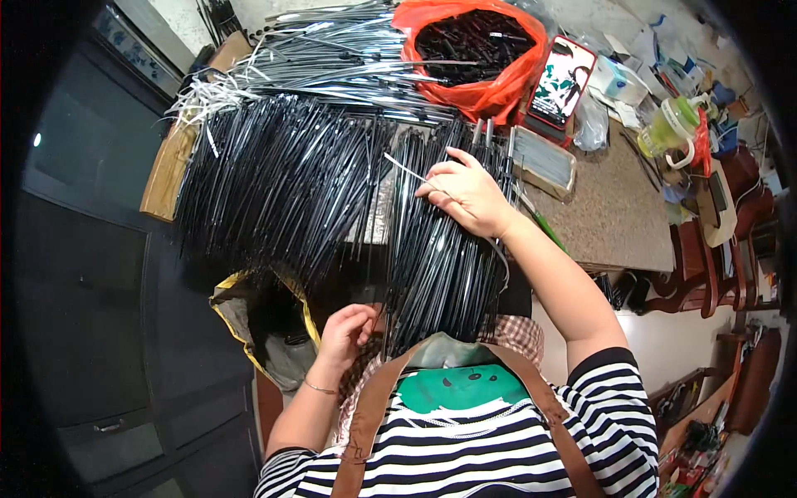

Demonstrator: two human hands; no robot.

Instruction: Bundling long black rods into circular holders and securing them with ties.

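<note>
A brown tabletop (614, 216) is seen, with most of its left half covered by a big pile of long black ties (282, 183). The ties lie side by side, with their long way running from the far edge toward the person, and their near ends hang over the near edge. Silver ties (332, 58) are heaped behind them at the far edge. An orange bag (490, 91) full of small black parts is set at the far edge, right of the silver heap. A phone in a red case (563, 81) is laid just beside the bag, and a green cup (668, 126) is stood near the right edge.

The right hand (466, 196) is rested on top of a bunch of black ties (436, 266). One thin pale tie (407, 170) is pinched in its fingers, so this grip is narrow and closed on it. The left hand (347, 328) is held lower, at the hanging ends below the near edge, with its fingers curled; what it holds cannot be told. The right hand is the nearer one to the bunch.
</note>
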